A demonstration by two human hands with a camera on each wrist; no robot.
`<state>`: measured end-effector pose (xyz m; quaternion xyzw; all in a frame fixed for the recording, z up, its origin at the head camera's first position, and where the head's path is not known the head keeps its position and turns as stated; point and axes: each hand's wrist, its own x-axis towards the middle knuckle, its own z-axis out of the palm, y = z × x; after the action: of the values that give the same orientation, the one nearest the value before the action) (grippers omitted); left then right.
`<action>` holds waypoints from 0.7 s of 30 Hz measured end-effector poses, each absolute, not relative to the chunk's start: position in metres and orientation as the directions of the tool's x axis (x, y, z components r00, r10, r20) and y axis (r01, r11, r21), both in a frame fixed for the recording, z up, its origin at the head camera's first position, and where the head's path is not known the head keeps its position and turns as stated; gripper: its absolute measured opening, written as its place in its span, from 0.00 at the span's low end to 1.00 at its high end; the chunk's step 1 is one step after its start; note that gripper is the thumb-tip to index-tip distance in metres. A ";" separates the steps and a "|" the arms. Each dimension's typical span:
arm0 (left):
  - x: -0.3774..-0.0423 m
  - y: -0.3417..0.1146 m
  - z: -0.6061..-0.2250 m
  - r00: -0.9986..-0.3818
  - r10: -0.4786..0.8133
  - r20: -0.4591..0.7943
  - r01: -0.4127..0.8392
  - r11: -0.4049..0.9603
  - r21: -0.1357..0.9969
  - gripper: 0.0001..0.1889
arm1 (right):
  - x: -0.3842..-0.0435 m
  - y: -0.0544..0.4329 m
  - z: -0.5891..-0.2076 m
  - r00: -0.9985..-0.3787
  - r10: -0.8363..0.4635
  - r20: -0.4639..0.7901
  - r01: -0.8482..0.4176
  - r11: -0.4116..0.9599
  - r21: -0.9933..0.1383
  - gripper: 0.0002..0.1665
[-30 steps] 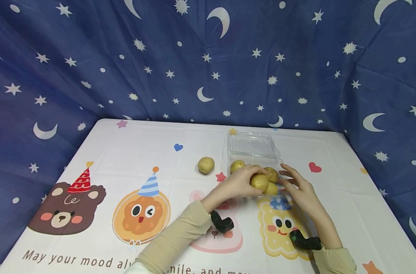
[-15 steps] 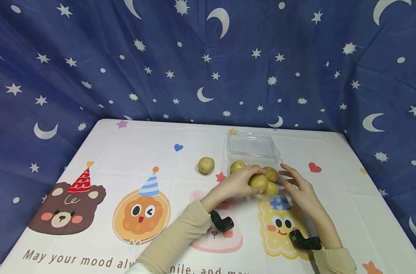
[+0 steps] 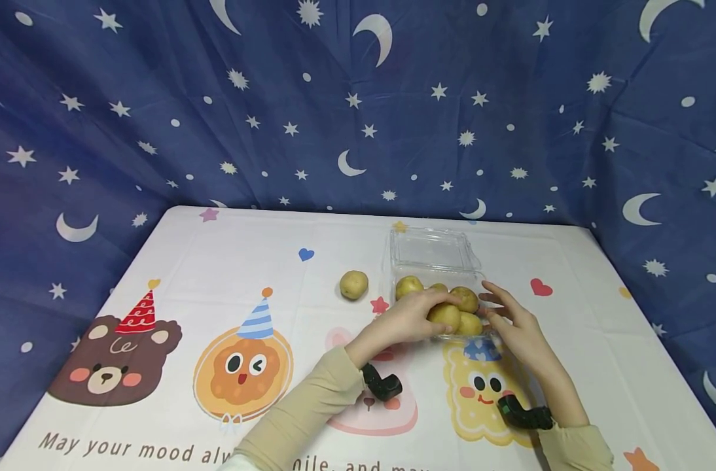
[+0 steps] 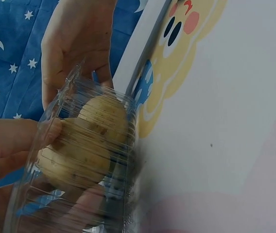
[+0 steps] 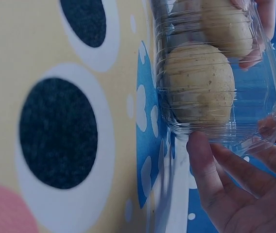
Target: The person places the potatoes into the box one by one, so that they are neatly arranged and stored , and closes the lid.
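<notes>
From my remote station I count one clear plastic container (image 5: 254, 111), one attached lid (image 3: 431, 250), six visible potatoes and two hands. The container rests on the table (image 3: 246, 248), its lid laid back along its far side. Five potatoes are visible inside the container: a rear-left potato (image 3: 408, 286), a rear-middle potato (image 3: 437, 287) mostly hidden, a right-hand potato (image 3: 465, 299), a front-right potato (image 3: 469, 324) and a front-left potato (image 3: 444, 318). The sixth, a loose potato (image 3: 354, 285), lies on the table to the left of the container, apart from it. My left hand (image 3: 413, 315) reaches in over the container's near left part; its thumb and fingers are curved round the front-left potato, the gap between them one potato wide. My right hand (image 3: 517, 327) stands at the container's right side, thumb and fingers half spread; the right wrist view shows a fingertip against the container's end wall, and I cannot tell how firmly it presses. Two black wrist units are worn, the left unit (image 3: 383, 383) and the right unit (image 3: 524, 413), both nearer me than the container.
</notes>
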<state>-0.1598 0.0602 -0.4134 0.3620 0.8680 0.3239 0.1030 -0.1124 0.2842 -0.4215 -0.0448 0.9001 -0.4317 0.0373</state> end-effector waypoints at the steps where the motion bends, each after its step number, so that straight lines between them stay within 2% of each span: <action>1: -0.159 0.060 -0.413 -0.717 0.695 0.056 0.562 0.529 0.636 0.24 | -0.112 0.284 -0.422 -0.993 -0.112 -0.029 -0.048 0.623 -0.780 0.31; 15: -0.158 0.062 -0.418 -0.724 0.684 0.092 0.592 0.547 0.592 0.17 | -0.113 0.283 -0.424 -0.995 -0.099 -0.022 -0.046 0.634 -0.772 0.31; 21: -0.157 0.062 -0.419 -0.754 0.648 0.106 0.567 0.562 0.603 0.17 | -0.113 0.282 -0.424 -0.995 -0.097 -0.019 -0.046 0.631 -0.774 0.31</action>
<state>-0.1566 0.0618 -0.4190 0.3446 0.8813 0.3170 0.0640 -0.1132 0.2823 -0.4237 -0.0397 0.9027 -0.4274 0.0295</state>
